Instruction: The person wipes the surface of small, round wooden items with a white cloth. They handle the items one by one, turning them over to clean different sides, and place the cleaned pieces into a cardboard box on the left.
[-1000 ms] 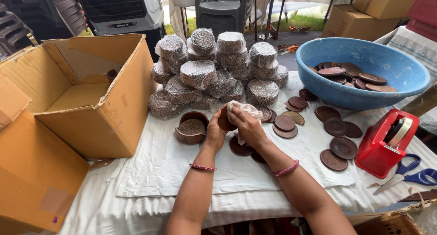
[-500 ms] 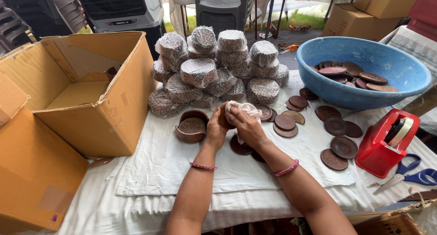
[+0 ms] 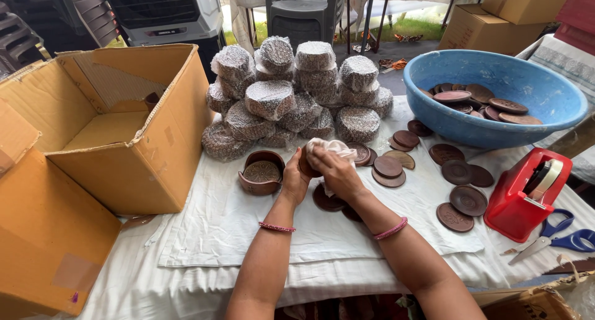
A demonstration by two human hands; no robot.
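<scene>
Evidently my left hand (image 3: 294, 178) grips a brown disc (image 3: 305, 165) upright so my right hand (image 3: 334, 171) (closed on a white cloth (image 3: 331, 147) at twelve o'clock) can rub it.

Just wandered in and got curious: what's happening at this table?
A person is holding a round brown disc in the left hand and pressing a white cloth against it with the right hand. More loose discs lie on the white sheet and in a blue tub. A pile of wrapped bundles sits behind, an open cardboard box to the left.
</scene>
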